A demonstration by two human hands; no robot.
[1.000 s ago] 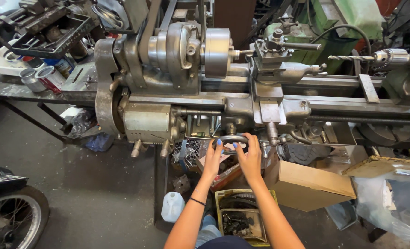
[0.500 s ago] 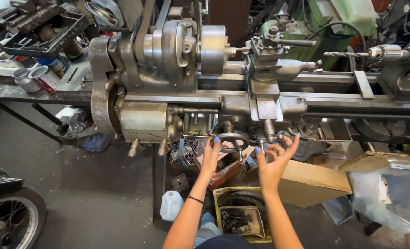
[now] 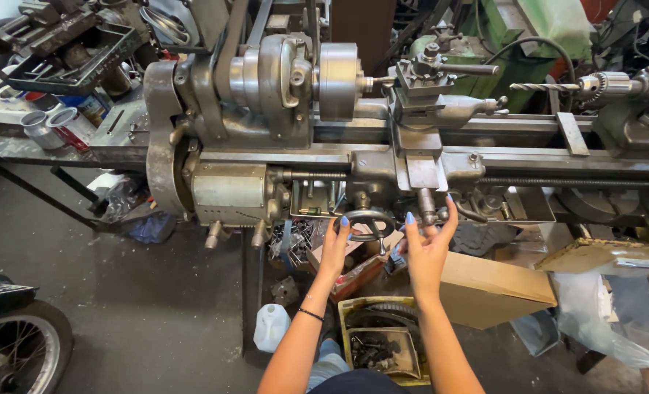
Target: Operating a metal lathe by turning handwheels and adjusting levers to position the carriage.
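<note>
Left hand sits on the left rim of the small handwheel under the lathe carriage, fingers curled loosely over the rim, palm facing away so how tight the hold is I cannot tell. Right hand is open, fingers spread, empty, just right of the wheel and close under a short lever hanging from the apron; touching it or not is hard to make out. Handwheel is at the front of the grey lathe, mid-frame, below the bed; part of its rim is covered by the left fingers.

Hidden or cut: the person's body is cropped at the bottom edge, only forearms and a dark band on the left wrist show. Drill chuck with bit on the tailstock runs off the right edge. Motorbike tyre is clipped at the bottom left corner. Stuff under the bed behind the hands is a dark tangle, not readable.

Room: below the hands it is crowded, with a cardboard box just right of the right forearm, a yellow crate of dark metal parts between the forearms and a white plastic jug beside the left elbow. Bare concrete floor lies to the left. Tins stand on the bench at far left, well apart from the hands
</note>
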